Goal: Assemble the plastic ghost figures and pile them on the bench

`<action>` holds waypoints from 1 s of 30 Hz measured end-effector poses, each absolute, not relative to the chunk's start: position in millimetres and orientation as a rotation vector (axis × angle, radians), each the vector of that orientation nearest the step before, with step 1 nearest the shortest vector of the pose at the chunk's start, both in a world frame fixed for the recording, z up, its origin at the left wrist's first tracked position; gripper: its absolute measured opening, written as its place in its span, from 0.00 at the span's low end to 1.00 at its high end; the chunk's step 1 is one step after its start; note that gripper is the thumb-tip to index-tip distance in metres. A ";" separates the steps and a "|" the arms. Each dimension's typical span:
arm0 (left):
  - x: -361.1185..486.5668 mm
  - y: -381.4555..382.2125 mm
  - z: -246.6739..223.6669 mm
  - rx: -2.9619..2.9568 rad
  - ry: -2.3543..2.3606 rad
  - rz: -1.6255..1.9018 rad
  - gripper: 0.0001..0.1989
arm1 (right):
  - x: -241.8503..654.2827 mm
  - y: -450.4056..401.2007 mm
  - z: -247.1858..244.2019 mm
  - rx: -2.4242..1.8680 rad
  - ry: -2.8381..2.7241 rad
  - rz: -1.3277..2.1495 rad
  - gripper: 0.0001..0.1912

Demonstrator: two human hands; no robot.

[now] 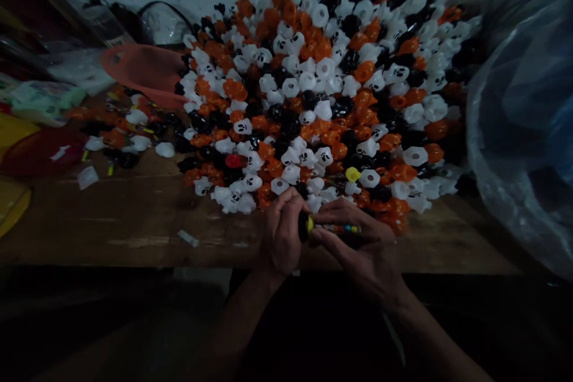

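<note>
At the front edge of the wooden table, my left hand (pixel 283 233) is closed around a black piece (pixel 304 227). My right hand (pixel 364 245) pinches a thin tube with a yellow cap (pixel 310 224) between thumb and fingers. The tube's multicoloured body (pixel 338 228) lies along the right palm, and its yellow end touches the black piece. Right behind both hands rises a big pile of white ghost, orange and black plastic figures (pixel 324 110). A yellow piece (pixel 353 174) and a red piece (pixel 233 160) lie on it.
An orange-red basket (pixel 147 71) lies left of the pile. Nearer, a smaller heap of figures (pixel 128 142) rests on the wooden table (pixel 134 215). A red dish (pixel 42 152) is at the far left. A large clear plastic bag (pixel 519 113) stands at the right.
</note>
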State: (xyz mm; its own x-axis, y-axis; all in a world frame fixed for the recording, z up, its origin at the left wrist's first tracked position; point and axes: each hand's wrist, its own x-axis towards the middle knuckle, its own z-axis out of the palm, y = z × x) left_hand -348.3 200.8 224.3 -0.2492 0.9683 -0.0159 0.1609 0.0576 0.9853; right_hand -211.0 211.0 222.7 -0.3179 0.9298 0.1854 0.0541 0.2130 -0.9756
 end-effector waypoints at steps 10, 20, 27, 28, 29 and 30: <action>-344.4 194.3 233.7 1.047 1.368 1.396 0.16 | -215.6 194.5 220.0 -0.937 -1.508 1.160 0.09; -352.8 190.7 241.4 1.466 1.575 1.274 0.13 | -224.0 192.7 227.9 -1.047 -1.538 1.053 0.07; -352.4 197.1 237.7 2.026 1.643 1.288 0.09 | -226.0 198.5 229.4 -1.068 -1.359 1.372 0.01; -351.2 198.9 237.2 2.038 1.617 1.280 0.09 | -224.7 199.5 229.9 -1.071 -1.358 1.381 0.02; -349.6 201.0 236.7 2.003 1.579 1.278 0.09 | -223.1 200.5 230.1 -1.068 -1.364 1.375 0.03; -347.8 203.2 236.2 1.915 1.532 1.282 0.10 | -221.3 201.6 230.0 -1.061 -1.375 1.354 0.03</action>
State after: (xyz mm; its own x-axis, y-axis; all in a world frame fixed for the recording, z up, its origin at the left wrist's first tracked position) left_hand -347.8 203.2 236.2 -0.0064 0.9090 0.4167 0.5703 -0.3390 0.7482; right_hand -221.3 201.6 230.0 -0.2212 0.9747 0.0331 -0.0183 0.0297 -0.9994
